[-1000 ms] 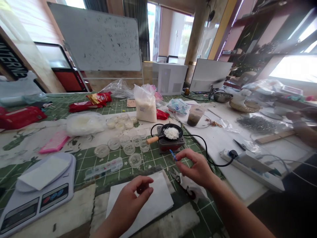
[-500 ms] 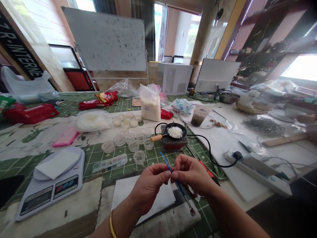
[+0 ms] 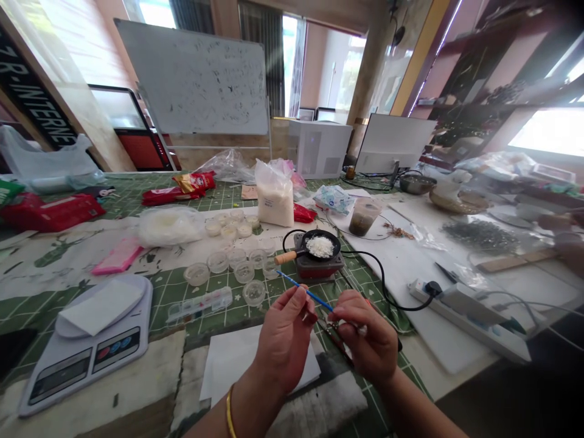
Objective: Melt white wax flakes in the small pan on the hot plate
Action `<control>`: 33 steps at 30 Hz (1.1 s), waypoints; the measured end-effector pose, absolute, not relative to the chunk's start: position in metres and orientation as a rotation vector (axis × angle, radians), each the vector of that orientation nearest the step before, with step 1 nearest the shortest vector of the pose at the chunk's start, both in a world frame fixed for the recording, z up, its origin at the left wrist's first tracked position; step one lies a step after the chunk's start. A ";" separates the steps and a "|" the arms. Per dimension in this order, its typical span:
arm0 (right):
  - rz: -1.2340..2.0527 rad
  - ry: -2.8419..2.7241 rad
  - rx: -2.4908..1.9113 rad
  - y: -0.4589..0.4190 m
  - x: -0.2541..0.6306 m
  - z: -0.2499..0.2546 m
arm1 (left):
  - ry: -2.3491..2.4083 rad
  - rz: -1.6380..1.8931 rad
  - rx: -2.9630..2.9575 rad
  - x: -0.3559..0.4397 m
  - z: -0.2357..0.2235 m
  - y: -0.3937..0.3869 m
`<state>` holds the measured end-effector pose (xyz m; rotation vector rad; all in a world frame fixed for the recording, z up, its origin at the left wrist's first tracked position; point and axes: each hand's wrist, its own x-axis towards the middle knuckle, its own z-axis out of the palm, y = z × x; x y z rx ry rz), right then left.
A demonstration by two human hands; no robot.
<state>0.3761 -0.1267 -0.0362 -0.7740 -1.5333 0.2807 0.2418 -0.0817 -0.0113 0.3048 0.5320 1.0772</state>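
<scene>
A thin blue paintbrush (image 3: 319, 300) slants between my two hands, its handle end pointing up and left. My left hand (image 3: 285, 340) pinches it near the middle with thumb and fingers. The fingers of my right hand (image 3: 367, 334) are closed round its lower end, so the bristles are hidden. White sheets of paper (image 3: 228, 359) lie under my left hand. Just beyond the hands, a small black pan (image 3: 335, 248) with white flakes (image 3: 319, 246) and a wooden handle rests on a little hot plate (image 3: 314, 267).
Several clear round cups (image 3: 254, 292) and a pill-box-like case (image 3: 201, 305) stand left of the pan. A kitchen scale (image 3: 91, 340) sits at left, a bag of white grains (image 3: 275, 198) behind. At right are a power strip (image 3: 474, 322) and its black cable (image 3: 381, 277).
The paintbrush has turned to a flatter slant, its handle end swinging left. My right hand has moved down and right to its bristle end, which was visible before.
</scene>
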 end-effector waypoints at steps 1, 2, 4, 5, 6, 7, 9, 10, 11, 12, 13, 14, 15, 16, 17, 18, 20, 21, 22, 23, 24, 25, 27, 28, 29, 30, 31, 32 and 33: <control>0.236 -1.517 -0.796 -0.125 0.377 -0.034 | 0.529 1.068 0.302 0.245 -0.010 -0.083; 0.207 -1.503 -0.821 -0.122 0.379 -0.031 | 0.525 1.051 0.309 0.248 -0.008 -0.084; 0.156 -1.449 -0.859 -0.116 0.386 -0.026 | 0.524 0.996 0.349 0.251 -0.005 -0.083; 0.119 -1.397 -0.877 -0.112 0.392 -0.023 | 0.531 0.960 0.384 0.251 -0.004 -0.082; 0.070 -1.325 -0.907 -0.108 0.399 -0.020 | 0.543 0.928 0.428 0.249 -0.004 -0.080; 0.009 -1.246 -0.952 -0.103 0.407 -0.017 | 0.558 0.903 0.479 0.246 -0.005 -0.077; -0.109 -1.118 -1.130 -0.092 0.425 -0.010 | 0.599 0.893 0.604 0.235 -0.009 -0.070; -0.148 -1.115 -1.246 -0.087 0.433 -0.007 | 0.627 0.908 0.673 0.227 -0.013 -0.065; -0.163 -1.150 -1.351 -0.081 0.439 -0.006 | 0.675 0.926 0.750 0.218 -0.017 -0.060; -0.163 -1.211 -1.435 -0.075 0.444 -0.005 | 0.740 0.950 0.842 0.209 -0.022 -0.056; -0.160 -1.287 -1.495 -0.070 0.448 -0.006 | 0.810 0.947 0.970 0.199 -0.028 -0.052; -0.158 -1.358 -1.531 -0.065 0.449 -0.007 | 0.871 0.928 1.120 0.190 -0.034 -0.049; -0.165 -1.410 -1.551 -0.061 0.450 -0.009 | 0.932 0.895 1.276 0.181 -0.040 -0.046; -0.181 -1.438 -1.561 -0.057 0.450 -0.012 | 0.981 0.871 1.430 0.173 -0.046 -0.045; -0.202 -1.442 -1.570 -0.055 0.449 -0.014 | 1.014 0.844 1.576 0.166 -0.052 -0.045; -0.221 -1.435 -1.576 -0.054 0.448 -0.016 | 1.029 0.819 1.702 0.161 -0.057 -0.046; -0.241 -1.451 -1.561 -0.053 0.446 -0.018 | 1.012 0.776 1.906 0.156 -0.068 -0.050; -0.250 -1.484 -1.545 -0.053 0.445 -0.019 | 0.986 0.762 1.991 0.156 -0.074 -0.052; -0.261 -1.516 -1.530 -0.053 0.445 -0.019 | 0.955 0.754 2.075 0.156 -0.079 -0.055; -0.277 -1.537 -1.523 -0.053 0.445 -0.020 | 0.912 0.749 2.168 0.158 -0.084 -0.057; -0.299 -1.536 -1.525 -0.053 0.445 -0.020 | 0.856 0.744 2.274 0.160 -0.089 -0.059; -0.327 -1.512 -1.533 -0.053 0.445 -0.020 | 0.790 0.742 2.386 0.161 -0.093 -0.061; -0.357 -1.459 -1.534 -0.054 0.446 -0.020 | 0.661 0.741 2.592 0.164 -0.100 -0.062; -0.340 -1.455 -1.518 -0.055 0.447 -0.020 | 0.619 0.741 2.664 0.165 -0.102 -0.062; -0.301 -1.461 -1.496 -0.056 0.447 -0.021 | 0.600 0.741 2.711 0.165 -0.104 -0.062; -0.246 -1.462 -1.474 -0.057 0.447 -0.022 | 0.598 0.743 2.735 0.165 -0.104 -0.061; -0.186 -1.451 -1.455 -0.057 0.447 -0.023 | 0.607 0.740 2.746 0.165 -0.105 -0.060; -0.139 -1.419 -1.443 -0.058 0.447 -0.024 | 0.617 0.733 2.750 0.165 -0.105 -0.059; -0.107 -1.368 -1.434 -0.058 0.448 -0.025 | 0.622 0.731 2.751 0.166 -0.105 -0.059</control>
